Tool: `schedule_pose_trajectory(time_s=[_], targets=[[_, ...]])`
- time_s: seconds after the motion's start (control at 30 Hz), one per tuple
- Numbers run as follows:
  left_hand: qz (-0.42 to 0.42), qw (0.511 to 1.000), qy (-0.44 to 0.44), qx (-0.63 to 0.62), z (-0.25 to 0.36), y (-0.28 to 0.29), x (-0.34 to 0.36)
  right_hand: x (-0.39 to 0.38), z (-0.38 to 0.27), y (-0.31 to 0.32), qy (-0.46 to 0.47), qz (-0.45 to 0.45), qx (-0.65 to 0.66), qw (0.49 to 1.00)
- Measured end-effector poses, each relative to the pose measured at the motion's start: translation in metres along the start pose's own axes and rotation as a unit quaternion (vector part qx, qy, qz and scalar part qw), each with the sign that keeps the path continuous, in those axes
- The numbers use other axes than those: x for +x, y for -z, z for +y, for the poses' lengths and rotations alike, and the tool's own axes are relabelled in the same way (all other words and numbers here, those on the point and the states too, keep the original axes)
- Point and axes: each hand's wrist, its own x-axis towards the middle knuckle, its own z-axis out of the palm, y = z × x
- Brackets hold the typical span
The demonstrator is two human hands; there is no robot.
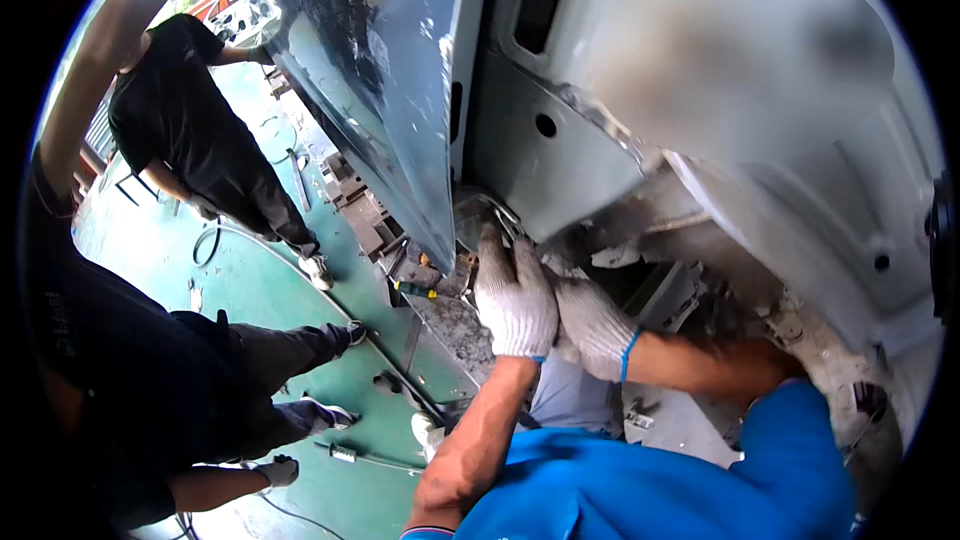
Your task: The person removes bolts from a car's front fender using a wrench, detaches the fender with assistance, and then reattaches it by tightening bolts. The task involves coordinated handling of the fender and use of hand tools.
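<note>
Head view: gloved left hand (513,298) and right hand (600,328) just below grey panel (545,165). Curved metal piece (505,210) at panel's lower edge, by left fingertips; cannot tell whether either hand pinches it. Work looks unfinished, broken metal (672,298) lying exposed right of panel; finished portion unclear. Print on dark shirt (110,370), left of panel, unreadable.

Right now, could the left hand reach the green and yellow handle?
Probably yes. The green and yellow handle lies left of the left hand, with nothing large seen between them, though that hand is busy near the grey panel.
</note>
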Motion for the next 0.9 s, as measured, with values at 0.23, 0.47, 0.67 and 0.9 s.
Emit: schedule_pose_trajectory(time_s=[0.23,0.47,0.67,0.9], targets=[[-0.018,0.999,0.026,0.025,0.026,-0.003,0.000,-0.017,-0.027,0.029,0.417,-0.096,-0.735,0.526],[-0.076,0.993,0.059,-0.071,0.038,0.007,0.009,-0.057,-0.084,0.004,0.068,-0.186,-0.233,0.952],[-0.104,0.956,0.151,-0.230,0.054,0.038,0.002,-0.058,-0.072,-0.003,0.036,-0.288,-0.198,0.936],[-0.160,0.986,0.028,0.022,0.009,0.033,0.007,0.014,0.014,0.035,0.329,-0.181,-0.414,0.829]])
